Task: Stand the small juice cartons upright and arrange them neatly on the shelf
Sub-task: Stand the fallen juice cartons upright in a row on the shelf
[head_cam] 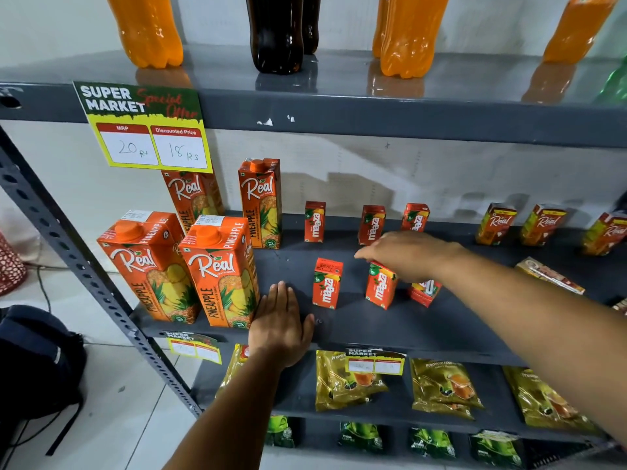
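While the left hand (pixel 280 325) lies flat, fingers together, palm down on the shelf (pixel 424 327) edge at 7 o'clock holding nothing, the right hand (pixel 407 254) reaches in from 3 o'clock over the front row of small cartons. Its fingers curl down over the top of the mid front carton (pixel 380 286); whether they actually pinch it can't be told, since the hand hides the carton's top. Back row, approx. 12 o'clock from the hands: three small cartons (pixel 315 221) upright, spaced unevenly. Front row: left front carton (pixel 327 282) upright and free; mid one upright, slightly tilted, under the fingers; a third carton (pixel 424 293) at 4 o'clock of it looks tipped or lying, straw side showing, mostly hidden by the wrist. Large pineapple cartons (pixel 220 273) stand at 9 o'clock; other small cartons (pixel 495 224) at 2 o'clock, plus a flat-lying box (pixel 549 275) at 3 o'clock.

Handling (judged): small cartons are light, stiff-walled but dentable, w/ smooth printed faces, so likely to slide on the painted shelf and topple if nudged high up. Best hold: thumb and fingers across the two broad faces, near mid-height, not the top flap or straw. Next job prob. righting the tipped carton, then evening out gaps.
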Motion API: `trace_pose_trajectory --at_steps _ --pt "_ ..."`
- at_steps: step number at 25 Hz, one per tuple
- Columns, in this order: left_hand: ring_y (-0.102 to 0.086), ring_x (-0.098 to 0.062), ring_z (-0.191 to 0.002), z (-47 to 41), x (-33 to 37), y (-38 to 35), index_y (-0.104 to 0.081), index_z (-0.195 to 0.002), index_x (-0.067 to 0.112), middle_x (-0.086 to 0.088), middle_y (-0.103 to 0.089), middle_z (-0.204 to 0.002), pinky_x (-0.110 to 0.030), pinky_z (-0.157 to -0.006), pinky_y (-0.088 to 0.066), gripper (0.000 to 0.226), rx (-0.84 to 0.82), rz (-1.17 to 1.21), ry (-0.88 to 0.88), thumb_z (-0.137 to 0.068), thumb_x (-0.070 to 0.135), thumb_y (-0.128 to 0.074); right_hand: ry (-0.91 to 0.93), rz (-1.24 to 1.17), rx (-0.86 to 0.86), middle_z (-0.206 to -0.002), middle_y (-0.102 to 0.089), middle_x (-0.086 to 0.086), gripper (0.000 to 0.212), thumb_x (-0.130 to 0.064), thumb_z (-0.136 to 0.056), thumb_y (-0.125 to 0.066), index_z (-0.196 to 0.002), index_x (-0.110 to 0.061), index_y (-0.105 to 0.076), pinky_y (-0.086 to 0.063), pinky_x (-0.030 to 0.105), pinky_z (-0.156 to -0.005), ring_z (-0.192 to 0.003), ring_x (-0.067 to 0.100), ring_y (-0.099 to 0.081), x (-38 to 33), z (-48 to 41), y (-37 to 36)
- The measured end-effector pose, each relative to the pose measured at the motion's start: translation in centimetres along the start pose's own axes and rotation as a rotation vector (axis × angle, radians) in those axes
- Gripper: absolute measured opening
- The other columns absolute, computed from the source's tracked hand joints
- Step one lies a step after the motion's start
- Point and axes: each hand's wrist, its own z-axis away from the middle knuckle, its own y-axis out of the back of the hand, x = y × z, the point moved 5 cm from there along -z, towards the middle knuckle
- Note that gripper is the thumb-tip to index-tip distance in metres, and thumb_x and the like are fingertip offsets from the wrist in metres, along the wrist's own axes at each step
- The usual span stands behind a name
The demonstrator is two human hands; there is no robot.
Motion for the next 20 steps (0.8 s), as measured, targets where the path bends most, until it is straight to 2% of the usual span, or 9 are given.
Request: trace_pose_trajectory --at_steps 3,6,8,10,11,14,16,18,20 --pt "-0.010 -0.030 -0.150 0.0 0.0 0.1 -0.012 -0.152 0.002 -0.018 -0.010 -0.163 -0.039 -0.121 -0.008 0.096 -0.001 0.004 -0.001 -0.078 0.060 0.009 0.223 0.216 0.109 -0.130 -0.060 -0.001 0.045 -0.014 -0.092 -0.052 -0.132 -0.031 -0.044 -0.053 0.041 -0.088 -0.120 0.022 -0.055 -0.4 1.1 -0.2" --pt "-0.009 -0.030 -0.150 0.1 0.1 0.2 -0.011 -0.152 0.002 -0.018 -0.010 -0.163 -0.039 -0.120 -0.007 0.097 -0.001 0.010 0.001 -0.077 0.060 0.010 0.219 0.117 0.071 -0.138 -0.052 -0.006 0.041 -0.026 -0.098 -0.044 -0.137 -0.036 -0.037 -0.049 0.039 -0.095 -0.127 0.018 -0.049 0.6 1.8 -0.8" --pt "-0.008 -0.029 -0.150 0.1 0.1 0.2 -0.010 -0.152 0.003 -0.017 -0.008 -0.163 -0.039 -0.120 -0.007 0.097 -0.003 0.001 0.001 -0.076 0.060 0.011 0.071 -0.064 0.071 -0.144 -0.047 -0.008 0.050 -0.030 -0.095 -0.051 -0.140 -0.040 -0.033 -0.046 0.036 -0.097 -0.128 0.018 -0.048 2.1 2.4 -0.4" --pt "-0.007 -0.028 -0.150 0.1 0.1 0.2 -0.009 -0.153 0.004 -0.016 -0.007 -0.163 -0.038 -0.121 -0.007 0.098 -0.004 0.001 0.003 -0.076 0.060 0.012 -0.198 -0.153 0.173 -0.147 -0.044 0.002 0.069 -0.018 -0.084 -0.065 -0.144 -0.027 -0.032 -0.048 0.033 -0.091 -0.124 0.023 -0.051 5.2 2.6 -0.2" --pt "-0.007 -0.028 -0.150 0.0 0.1 0.2 -0.009 -0.153 0.004 -0.016 -0.007 -0.163 -0.038 -0.121 -0.007 0.098 -0.002 0.001 0.002 -0.075 0.060 0.013 -0.399 -0.234 0.225 -0.140 -0.050 0.011 0.066 -0.020 -0.081 -0.068 -0.140 -0.017 -0.038 -0.049 0.033 -0.085 -0.117 0.028 -0.055 7.0 3.0 -0.5" --pt "-0.008 -0.029 -0.150 0.1 0.1 0.2 -0.010 -0.152 0.003 -0.017 -0.009 -0.163 -0.038 -0.121 -0.007 0.097 0.009 0.000 -0.001 -0.077 0.060 0.012 -0.970 -0.730 0.163 -0.119 -0.062 0.020 0.068 -0.050 -0.078 -0.070 -0.123 -0.002 -0.052 -0.055 0.036 -0.078 -0.096 0.035 -0.064 9.9 4.7 -5.2" --pt "-0.010 -0.029 -0.150 0.1 0.1 0.1 -0.011 -0.152 0.003 -0.017 -0.010 -0.163 -0.038 -0.120 -0.008 0.096 0.013 -0.014 -0.003 -0.078 0.059 0.011 -1.117 -0.974 0.064 -0.117 -0.060 0.019 0.081 -0.063 -0.072 -0.068 -0.126 -0.004 -0.051 -0.057 0.040 -0.082 -0.091 0.033 -0.064 8.2 5.3 -9.2" --pt "-0.011 -0.029 -0.150 0.0 0.1 -0.1 -0.011 -0.152 0.003 -0.017 -0.011 -0.163 -0.038 -0.120 -0.008 0.094 0.004 -0.018 0.005 -0.080 0.059 0.010 -1.172 -0.990 0.064 -0.114 -0.061 0.016 0.095 -0.074 -0.059 -0.069 -0.122 -0.005 -0.054 -0.059 0.041 -0.079 -0.089 0.031 -0.064 7.1 4.9 -11.6" --pt "-0.013 -0.029 -0.150 -0.1 0.0 0.0 -0.014 -0.152 0.003 -0.017 -0.013 -0.162 -0.039 -0.120 -0.009 0.093 0.021 -0.015 0.011 -0.081 0.059 0.007 -1.161 -0.917 0.095 -0.122 -0.060 0.014 0.107 -0.081 -0.041 -0.070 -0.117 -0.007 -0.058 -0.059 0.043 -0.081 -0.101 0.033 -0.062 6.6 4.1 -12.6"
